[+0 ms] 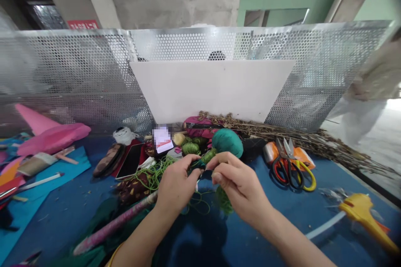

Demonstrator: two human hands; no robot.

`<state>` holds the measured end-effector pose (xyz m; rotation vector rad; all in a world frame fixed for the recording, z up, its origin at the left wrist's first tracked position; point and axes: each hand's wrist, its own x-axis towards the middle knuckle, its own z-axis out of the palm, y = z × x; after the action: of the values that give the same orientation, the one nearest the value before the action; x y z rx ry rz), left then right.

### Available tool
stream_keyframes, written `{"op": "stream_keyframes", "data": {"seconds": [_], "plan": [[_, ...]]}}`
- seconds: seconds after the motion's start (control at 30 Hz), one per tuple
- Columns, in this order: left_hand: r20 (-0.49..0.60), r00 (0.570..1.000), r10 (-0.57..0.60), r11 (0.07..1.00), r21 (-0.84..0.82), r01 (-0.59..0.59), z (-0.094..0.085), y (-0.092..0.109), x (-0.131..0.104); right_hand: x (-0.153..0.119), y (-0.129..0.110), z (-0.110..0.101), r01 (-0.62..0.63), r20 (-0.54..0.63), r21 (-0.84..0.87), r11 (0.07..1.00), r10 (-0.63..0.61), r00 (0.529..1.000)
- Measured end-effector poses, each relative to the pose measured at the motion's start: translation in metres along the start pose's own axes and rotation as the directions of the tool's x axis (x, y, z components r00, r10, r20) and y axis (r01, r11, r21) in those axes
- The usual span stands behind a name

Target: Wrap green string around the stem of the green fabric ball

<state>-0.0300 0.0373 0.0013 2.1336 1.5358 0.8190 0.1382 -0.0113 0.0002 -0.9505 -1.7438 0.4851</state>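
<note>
My left hand [177, 185] is closed, with thumb and forefinger pinching a small dark green bundle of yarn [196, 164]. Close beside it on the right, my right hand [241, 185] is also closed in a pinch; whatever thread lies between its fingertips is too fine to make out. A light green ball of yarn [224, 200] shows partly behind the right hand. Beyond the hands sits a large teal ball of yarn [227, 142], with a smaller green skein [190, 148] to its left. Loose bright green strands [153, 174] spread left of my left hand.
Scissors [285, 167] lie on the right, and a yellow glue gun [360, 212] is nearer. Dried stems [282, 130] run along the back, before a white board [213, 87]. A pink-wrapped stick [112, 225], phone [130, 161] and coloured sheets [62, 175] lie left. A person [372, 79] stands at right.
</note>
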Motion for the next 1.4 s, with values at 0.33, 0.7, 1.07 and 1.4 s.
{"op": "stream_keyframes", "data": {"seconds": [0.33, 0.7, 1.07, 1.4], "plan": [[0.135, 0.988, 0.079, 0.975, 0.194, -0.105, 0.004, 0.009, -0.008, 0.005, 0.002, -0.017, 0.103, 0.159, -0.108, 0.989, -0.085, 0.984], [0.215, 0.853, 0.475, 0.772, 0.363, -0.521, 0.014, 0.003, -0.016, 0.008, 0.011, -0.014, -0.123, -0.011, -0.13, 0.984, 0.123, 0.992], [0.209, 0.864, 0.459, 0.798, 0.331, -0.504, 0.015, 0.001, -0.015, 0.008, 0.007, -0.019, -0.163, 0.002, -0.176, 0.971, 0.166, 0.986], [0.223, 0.944, 0.243, 0.927, 0.233, -0.294, 0.007, 0.006, -0.012, 0.005, 0.002, -0.019, -0.188, -0.076, -0.139, 0.972, 0.178, 0.981]]}}
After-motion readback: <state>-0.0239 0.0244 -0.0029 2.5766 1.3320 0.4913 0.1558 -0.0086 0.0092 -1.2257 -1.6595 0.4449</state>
